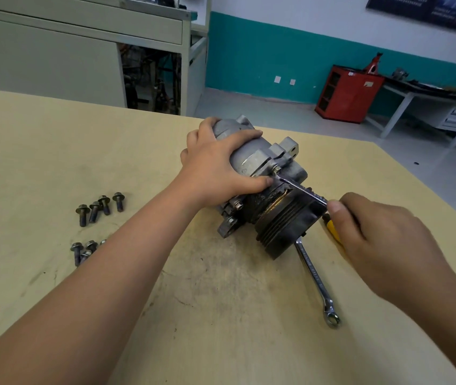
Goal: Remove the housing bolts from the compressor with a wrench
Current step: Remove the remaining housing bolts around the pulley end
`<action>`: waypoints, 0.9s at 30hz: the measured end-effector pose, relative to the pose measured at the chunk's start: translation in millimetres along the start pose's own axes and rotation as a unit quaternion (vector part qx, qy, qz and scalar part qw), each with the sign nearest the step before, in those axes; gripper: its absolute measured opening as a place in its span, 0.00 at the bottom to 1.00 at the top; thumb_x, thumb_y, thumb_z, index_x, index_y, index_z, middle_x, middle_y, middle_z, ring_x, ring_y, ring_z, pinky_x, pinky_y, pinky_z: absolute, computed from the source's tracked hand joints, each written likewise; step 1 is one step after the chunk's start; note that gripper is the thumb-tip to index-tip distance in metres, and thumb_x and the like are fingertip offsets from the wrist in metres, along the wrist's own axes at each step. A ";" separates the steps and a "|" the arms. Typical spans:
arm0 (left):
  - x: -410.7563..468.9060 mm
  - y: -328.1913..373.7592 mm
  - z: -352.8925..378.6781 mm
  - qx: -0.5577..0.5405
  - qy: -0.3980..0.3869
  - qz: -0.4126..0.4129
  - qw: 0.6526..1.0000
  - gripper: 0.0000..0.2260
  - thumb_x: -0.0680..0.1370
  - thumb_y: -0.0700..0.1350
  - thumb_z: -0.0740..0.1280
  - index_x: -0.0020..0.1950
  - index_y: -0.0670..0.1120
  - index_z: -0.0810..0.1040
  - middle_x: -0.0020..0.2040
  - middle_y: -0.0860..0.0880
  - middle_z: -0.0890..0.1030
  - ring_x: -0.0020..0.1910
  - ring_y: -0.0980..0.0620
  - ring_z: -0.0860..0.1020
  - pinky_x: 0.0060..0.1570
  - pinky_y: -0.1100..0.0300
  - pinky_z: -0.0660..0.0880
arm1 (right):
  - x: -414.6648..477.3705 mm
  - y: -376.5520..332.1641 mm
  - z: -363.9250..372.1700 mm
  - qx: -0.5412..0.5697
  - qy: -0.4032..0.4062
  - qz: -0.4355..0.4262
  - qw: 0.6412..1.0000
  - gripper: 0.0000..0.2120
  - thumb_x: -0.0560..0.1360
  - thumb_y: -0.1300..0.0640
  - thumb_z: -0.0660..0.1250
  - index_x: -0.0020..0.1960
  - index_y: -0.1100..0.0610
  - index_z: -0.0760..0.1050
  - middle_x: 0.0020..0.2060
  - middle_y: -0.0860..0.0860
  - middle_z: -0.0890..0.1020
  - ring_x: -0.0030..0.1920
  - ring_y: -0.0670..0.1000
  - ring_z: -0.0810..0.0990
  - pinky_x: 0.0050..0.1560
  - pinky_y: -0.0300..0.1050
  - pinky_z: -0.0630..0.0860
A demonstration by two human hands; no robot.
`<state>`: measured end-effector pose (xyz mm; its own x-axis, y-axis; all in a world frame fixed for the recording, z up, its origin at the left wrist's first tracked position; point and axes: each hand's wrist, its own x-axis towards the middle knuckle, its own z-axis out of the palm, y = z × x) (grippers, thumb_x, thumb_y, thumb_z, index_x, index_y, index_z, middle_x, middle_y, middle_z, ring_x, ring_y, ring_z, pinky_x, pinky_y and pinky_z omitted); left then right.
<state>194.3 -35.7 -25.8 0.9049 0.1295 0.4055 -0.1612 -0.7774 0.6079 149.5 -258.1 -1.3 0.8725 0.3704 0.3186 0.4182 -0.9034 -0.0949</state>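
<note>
Head view: how's your left arm?
"Stretched forward; your left hand (221, 165) clasps the compressor (285, 215) mid-table (54, 148)."
"And your right?"
"Your right hand (374, 232) pinches the wrench (302, 190), set on a housing bolt (277, 168)."

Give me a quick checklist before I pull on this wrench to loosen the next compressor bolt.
1. Slim silver wrench seated on the hex housing bolt: cannot tell, its head is at it.
2. Left hand steadying the grey metal compressor: ok.
3. Right hand gripping the wrench's end: ok.
4. Left thumb clear of the wrench head: not ok, right beside it.
5. Loose dark bolts out of the way: ok, lying to the left.
</note>
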 end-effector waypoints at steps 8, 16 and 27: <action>-0.7 1.7 0.0 0.002 -0.005 0.000 1.000 0.32 0.62 0.64 0.73 0.65 0.68 0.69 0.73 0.47 0.55 0.71 0.46 0.53 0.69 0.48 0.55 | 17.7 7.2 -19.5 -0.087 -0.026 -0.023 0.996 0.19 0.74 0.40 0.50 0.44 0.53 0.73 0.28 0.47 0.71 0.33 0.52 0.72 0.32 0.45 0.66; -1.7 3.0 -0.1 -0.002 -0.004 -0.001 1.000 0.33 0.60 0.65 0.72 0.64 0.68 0.69 0.72 0.47 0.56 0.71 0.47 0.53 0.69 0.49 0.55 | 13.4 11.7 -22.9 0.005 -0.030 -0.009 0.999 0.20 0.69 0.38 0.52 0.38 0.52 0.74 0.25 0.48 0.73 0.28 0.48 0.71 0.29 0.43 0.67; -5.9 4.1 -1.4 0.001 -0.021 -0.014 1.000 0.34 0.61 0.69 0.70 0.66 0.68 0.67 0.74 0.48 0.54 0.72 0.48 0.52 0.68 0.47 0.54 | 15.5 3.1 -23.2 -0.089 0.014 0.005 0.996 0.21 0.71 0.39 0.53 0.43 0.54 0.75 0.26 0.49 0.72 0.29 0.55 0.72 0.32 0.51 0.74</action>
<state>187.7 -38.8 -24.8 0.9246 0.1255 0.3596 -0.1347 -0.7753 0.6170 158.5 -260.2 25.2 0.8677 0.3571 0.3457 0.3557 -0.9320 0.0701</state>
